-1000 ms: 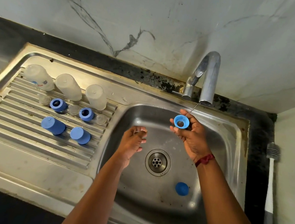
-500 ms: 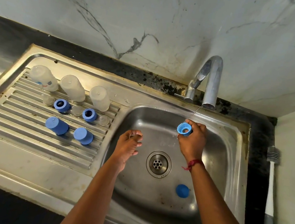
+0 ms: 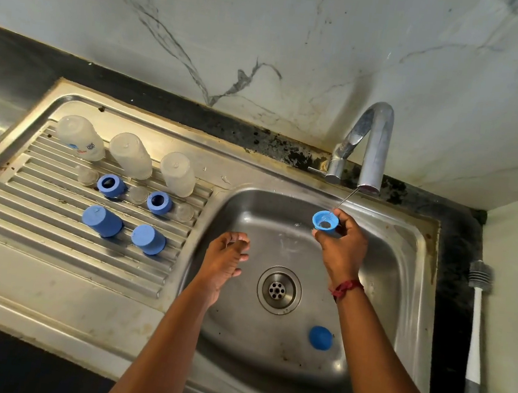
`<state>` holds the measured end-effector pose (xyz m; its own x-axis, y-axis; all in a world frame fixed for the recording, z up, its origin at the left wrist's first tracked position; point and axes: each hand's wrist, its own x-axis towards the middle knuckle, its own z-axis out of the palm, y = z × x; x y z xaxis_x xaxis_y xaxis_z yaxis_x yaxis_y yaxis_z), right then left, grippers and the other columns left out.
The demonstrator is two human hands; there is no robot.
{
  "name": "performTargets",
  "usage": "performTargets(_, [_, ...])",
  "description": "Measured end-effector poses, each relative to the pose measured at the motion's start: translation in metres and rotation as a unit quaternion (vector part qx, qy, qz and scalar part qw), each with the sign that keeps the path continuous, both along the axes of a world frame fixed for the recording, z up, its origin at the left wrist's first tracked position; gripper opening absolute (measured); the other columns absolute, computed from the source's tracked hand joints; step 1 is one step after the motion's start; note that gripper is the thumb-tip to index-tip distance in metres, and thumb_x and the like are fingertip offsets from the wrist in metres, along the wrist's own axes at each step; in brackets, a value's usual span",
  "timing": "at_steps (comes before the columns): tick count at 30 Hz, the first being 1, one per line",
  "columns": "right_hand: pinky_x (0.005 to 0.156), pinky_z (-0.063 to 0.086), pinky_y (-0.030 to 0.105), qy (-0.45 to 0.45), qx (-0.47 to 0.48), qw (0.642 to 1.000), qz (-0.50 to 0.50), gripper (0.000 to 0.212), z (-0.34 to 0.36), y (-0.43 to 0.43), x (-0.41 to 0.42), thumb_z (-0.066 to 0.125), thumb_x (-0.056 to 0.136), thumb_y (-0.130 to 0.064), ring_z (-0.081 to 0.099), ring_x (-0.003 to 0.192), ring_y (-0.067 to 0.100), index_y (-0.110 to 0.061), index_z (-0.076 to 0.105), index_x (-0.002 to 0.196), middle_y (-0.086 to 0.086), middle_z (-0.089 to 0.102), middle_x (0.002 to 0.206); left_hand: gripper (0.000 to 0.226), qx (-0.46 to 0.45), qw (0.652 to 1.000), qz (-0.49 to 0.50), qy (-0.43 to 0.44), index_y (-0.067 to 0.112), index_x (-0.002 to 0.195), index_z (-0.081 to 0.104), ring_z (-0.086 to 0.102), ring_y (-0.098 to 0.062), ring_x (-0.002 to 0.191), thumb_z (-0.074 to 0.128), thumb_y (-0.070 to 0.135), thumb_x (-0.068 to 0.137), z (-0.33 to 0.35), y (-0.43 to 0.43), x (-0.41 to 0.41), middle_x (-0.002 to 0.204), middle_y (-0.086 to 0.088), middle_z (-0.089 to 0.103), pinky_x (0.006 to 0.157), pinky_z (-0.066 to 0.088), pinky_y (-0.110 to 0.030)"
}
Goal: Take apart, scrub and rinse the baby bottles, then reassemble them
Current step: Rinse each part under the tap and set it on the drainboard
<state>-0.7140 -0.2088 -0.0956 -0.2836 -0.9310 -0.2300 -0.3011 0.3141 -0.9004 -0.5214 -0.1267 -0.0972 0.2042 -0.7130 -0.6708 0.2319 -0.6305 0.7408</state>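
Your right hand (image 3: pixel 340 251) pinches the blue bottle collar ring (image 3: pixel 325 222) by its lower edge, fingers curled round it, its open mouth tilted up under the thin stream from the tap (image 3: pixel 375 145). Your left hand (image 3: pixel 224 262) hangs well apart to the ring's left, fingers loosely curled, holding nothing. A blue cap (image 3: pixel 320 338) lies in the basin below.

Light's soft and fairly even, coming from somewhere above. The tap (image 3: pixel 374 138) throws a faint grey shadow on the wall (image 3: pixel 271 20) just left of it, and way off to the tap's left the steel has a washed-out glare patch. The wide lens bows the sink (image 3: pixel 424 279) rim more the farther you get from the tap. The blue ring (image 3: pixel 324 221) right below the tap is crisp, but the left hand (image 3: pixel 222 261) looks a bit smeared at the fingers.
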Motion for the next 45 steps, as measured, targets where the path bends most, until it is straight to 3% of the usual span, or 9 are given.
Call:
performTargets(4, [0.078, 0.050, 0.006, -0.062, 0.039, 0.995, 0.072, 0.068, -0.003, 0.006, 0.003, 0.074, 0.079, 0.008, 0.057, 0.111, 0.007, -0.012, 0.051, 0.140, -0.007, 0.057, 0.127, 0.010, -0.003, 1.000, 0.002, 0.002, 0.025, 0.108, 0.062, 0.065, -0.017, 0.106, 0.058, 0.025, 0.099, 0.000, 0.000, 0.000, 0.114, -0.001, 0.068, 0.093, 0.049, -0.041])
performTargets(9, [0.084, 0.057, 0.023, -0.188, 0.047, 0.977, 0.090, 0.057, -0.007, 0.003, 0.009, 0.070, 0.076, 0.017, 0.063, 0.107, 0.012, -0.019, 0.062, 0.120, -0.004, 0.065, 0.117, 0.010, -0.001, 1.000, -0.001, 0.001, 0.025, 0.108, 0.062, 0.064, -0.017, 0.106, 0.057, 0.025, 0.099, 0.000, 0.002, 0.001, 0.115, -0.001, 0.067, 0.093, 0.049, -0.041])
performTargets(12, [0.077, 0.056, 0.021, -0.219, 0.040, 0.971, 0.091, 0.054, -0.007, -0.005, 0.012, 0.070, 0.076, 0.016, 0.064, 0.100, 0.012, -0.023, 0.062, 0.112, 0.001, 0.066, 0.113, 0.010, -0.002, 1.000, 0.001, 0.000, 0.025, 0.108, 0.062, 0.064, -0.017, 0.107, 0.058, 0.025, 0.099, 0.000, 0.002, 0.003, 0.115, -0.002, 0.067, 0.092, 0.050, -0.040])
performTargets(15, [0.078, 0.056, 0.021, -0.180, 0.031, 0.980, 0.079, 0.050, -0.010, -0.008, 0.010, 0.074, 0.076, 0.011, 0.063, 0.104, 0.016, -0.023, 0.060, 0.111, 0.006, 0.064, 0.119, 0.010, -0.002, 1.000, 0.005, 0.002, 0.025, 0.108, 0.062, 0.064, -0.018, 0.107, 0.059, 0.025, 0.098, 0.000, 0.002, 0.005, 0.116, -0.002, 0.067, 0.093, 0.049, -0.041])
performTargets(19, [0.082, 0.053, 0.021, -0.012, -0.004, 0.997, 0.072, 0.051, -0.012, -0.004, 0.007, 0.081, 0.076, -0.003, 0.063, 0.102, 0.018, -0.014, 0.054, 0.118, 0.003, 0.063, 0.116, 0.010, -0.002, 1.000, 0.007, 0.003, 0.025, 0.108, 0.062, 0.064, -0.017, 0.106, 0.058, 0.024, 0.099, 0.000, 0.002, 0.006, 0.115, -0.002, 0.067, 0.093, 0.049, -0.041])
performTargets(23, [0.069, 0.039, 0.004, 0.115, -0.061, 0.989, 0.070, 0.054, -0.007, -0.002, 0.004, 0.085, 0.075, -0.011, 0.060, 0.091, 0.013, -0.009, 0.051, 0.117, -0.002, 0.062, 0.105, 0.009, -0.001, 1.000, 0.003, 0.004, 0.026, 0.107, 0.062, 0.064, -0.017, 0.106, 0.058, 0.024, 0.099, -0.001, 0.005, 0.004, 0.116, -0.001, 0.067, 0.091, 0.050, -0.039])
performTargets(27, [0.065, 0.041, -0.003, 0.118, -0.096, 0.985, 0.077, 0.056, -0.003, -0.004, 0.007, 0.085, 0.074, -0.010, 0.061, 0.091, 0.015, -0.006, 0.048, 0.117, 0.002, 0.061, 0.105, 0.010, -0.002, 1.000, 0.001, 0.001, 0.026, 0.107, 0.062, 0.064, -0.016, 0.106, 0.059, 0.024, 0.099, -0.002, 0.006, 0.003, 0.115, -0.001, 0.067, 0.089, 0.050, -0.038])
performTargets(39, [0.066, 0.048, 0.001, 0.088, -0.104, 0.986, 0.093, 0.053, 0.009, -0.003, 0.012, 0.089, 0.069, -0.021, 0.065, 0.083, 0.012, -0.008, 0.055, 0.108, 0.003, 0.066, 0.101, 0.013, -0.012, 1.000, -0.004, -0.002, 0.026, 0.111, 0.062, 0.064, -0.016, 0.106, 0.058, 0.026, 0.098, 0.000, 0.003, 0.005, 0.117, -0.001, 0.066, 0.083, 0.049, -0.034])
performTargets(45, [0.066, 0.048, 0.005, 0.104, -0.076, 0.980, 0.151, 0.055, 0.009, 0.001, 0.000, 0.088, 0.070, -0.016, 0.061, 0.085, 0.004, -0.016, 0.055, 0.113, -0.005, 0.062, 0.102, 0.023, -0.104, 0.990, -0.089, -0.038, 0.021, 0.121, 0.060, 0.063, -0.015, 0.100, 0.060, 0.024, 0.098, 0.021, -0.042, -0.031, 0.113, -0.004, 0.066, 0.084, 0.053, -0.032])
